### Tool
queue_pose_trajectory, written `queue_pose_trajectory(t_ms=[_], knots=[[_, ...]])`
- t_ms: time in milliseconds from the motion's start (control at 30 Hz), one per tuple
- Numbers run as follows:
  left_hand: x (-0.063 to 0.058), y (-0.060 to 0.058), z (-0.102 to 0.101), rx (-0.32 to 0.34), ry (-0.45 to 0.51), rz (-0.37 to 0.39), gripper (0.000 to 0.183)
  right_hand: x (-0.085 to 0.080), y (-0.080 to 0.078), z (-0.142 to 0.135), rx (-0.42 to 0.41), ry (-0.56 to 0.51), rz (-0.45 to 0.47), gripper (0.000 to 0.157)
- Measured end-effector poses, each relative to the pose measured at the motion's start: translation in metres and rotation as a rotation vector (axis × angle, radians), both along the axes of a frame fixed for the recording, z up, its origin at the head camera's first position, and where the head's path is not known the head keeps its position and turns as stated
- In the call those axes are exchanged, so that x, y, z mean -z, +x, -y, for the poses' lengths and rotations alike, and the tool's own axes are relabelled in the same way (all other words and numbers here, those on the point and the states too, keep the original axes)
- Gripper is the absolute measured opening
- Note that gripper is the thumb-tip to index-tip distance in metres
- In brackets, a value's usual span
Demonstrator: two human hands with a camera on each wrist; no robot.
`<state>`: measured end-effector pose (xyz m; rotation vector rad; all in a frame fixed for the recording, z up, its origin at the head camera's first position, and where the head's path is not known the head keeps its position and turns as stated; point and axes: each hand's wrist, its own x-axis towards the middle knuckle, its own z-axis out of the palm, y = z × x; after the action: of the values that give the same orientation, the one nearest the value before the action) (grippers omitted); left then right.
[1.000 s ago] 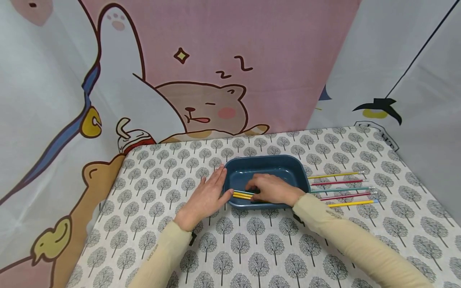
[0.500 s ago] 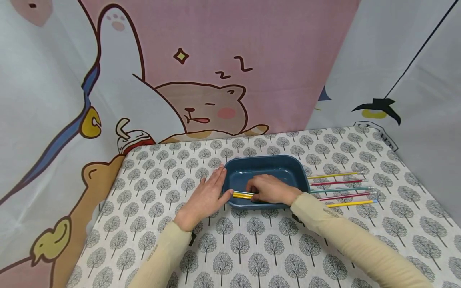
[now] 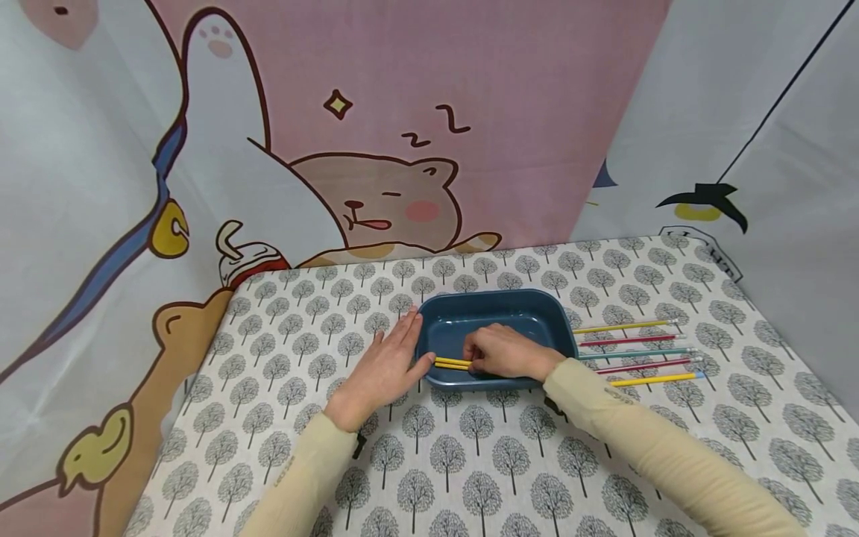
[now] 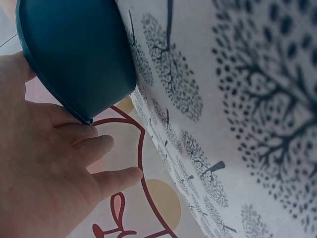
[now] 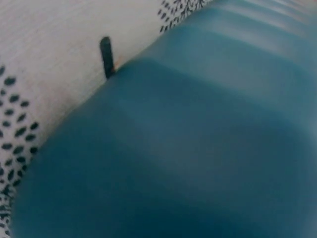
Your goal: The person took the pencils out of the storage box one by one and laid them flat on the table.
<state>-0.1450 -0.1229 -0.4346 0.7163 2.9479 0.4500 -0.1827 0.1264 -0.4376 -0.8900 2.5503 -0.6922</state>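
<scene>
A dark blue rectangular dish stands on the tablecloth. My left hand lies along its left end with fairly straight, spread fingers, thumb at the rim; the left wrist view shows the fingers beside the dish wall. Reaching into the dish, my right hand has curled fingers and pinches at the yellow pencils near the front wall. The pencils' right ends are hidden under that hand. In the right wrist view, the blurred blue dish wall fills most of the picture and no fingers show.
Right of the dish, several pencils lie side by side: a thin yellow pencil, a red pencil, a teal pencil, another red pencil and a thicker yellow pencil. A cartoon-printed curtain hangs behind the table.
The right hand's fingers have drawn in slightly and shifted a little to the right. A teal strip beside the yellow pencils no longer shows. The left hand and dish stay put.
</scene>
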Motion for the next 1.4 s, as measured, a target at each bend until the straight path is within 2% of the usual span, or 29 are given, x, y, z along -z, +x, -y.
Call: queue_pose_trajectory(t_ms=[700,1000,1167,1400], knots=[[-0.001,0.001,0.000,0.001,0.008,-0.007,0.076,-0.005,0.003,-0.010,0.046,-0.038,-0.031,0.004],[-0.002,0.001,-0.001,0.001,0.004,-0.009,0.076,-0.015,0.003,-0.022,0.073,-0.097,-0.070,0.003],[-0.001,0.000,-0.001,-0.003,-0.001,-0.001,0.075,-0.023,0.007,-0.029,0.115,-0.109,-0.080,0.004],[0.000,0.000,-0.002,-0.005,-0.002,0.002,0.074,-0.034,0.013,-0.041,0.136,-0.152,-0.157,0.007]])
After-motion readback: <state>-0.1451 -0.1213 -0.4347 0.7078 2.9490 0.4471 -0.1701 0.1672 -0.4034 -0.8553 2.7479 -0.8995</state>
